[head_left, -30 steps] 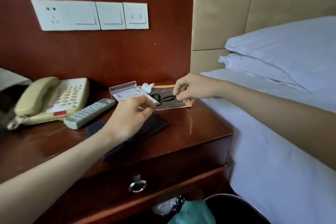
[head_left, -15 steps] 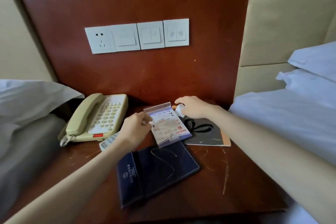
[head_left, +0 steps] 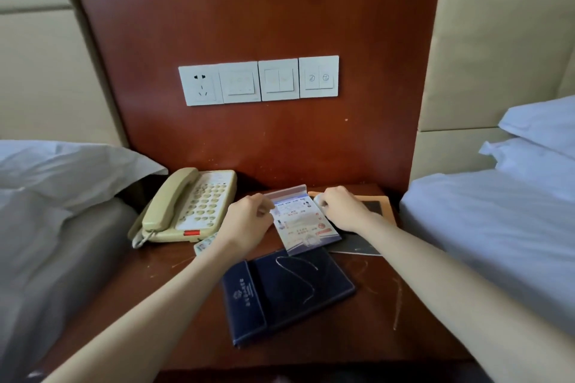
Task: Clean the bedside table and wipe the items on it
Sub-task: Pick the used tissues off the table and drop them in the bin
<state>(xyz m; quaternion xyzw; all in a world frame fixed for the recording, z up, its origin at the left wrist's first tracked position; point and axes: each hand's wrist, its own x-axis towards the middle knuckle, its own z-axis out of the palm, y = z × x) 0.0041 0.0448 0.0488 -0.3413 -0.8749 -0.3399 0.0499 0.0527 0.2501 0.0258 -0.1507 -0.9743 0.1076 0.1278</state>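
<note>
Both hands are at the back half of the surface (head_left: 389, 320). The left hand (head_left: 249, 219) has its fingers curled, pinching the left edge of the printed card stand (head_left: 300, 222). That stand sits mid-surface, its front edge overlapping the dark blue folder (head_left: 287, 289). The right hand (head_left: 342, 210) is at the stand's right edge, fingers curled down over a small white scrap (head_left: 318, 198); pinching it or not, can't tell. Under that wrist lies an orange-bordered card (head_left: 381, 207). The phone (head_left: 186, 205) hugs the left edge, with a remote (head_left: 203, 246) peeking out just beside it. There's open wood front right; the left bed (head_left: 62, 258) and right bed (head_left: 482, 242) close in both sides
</note>
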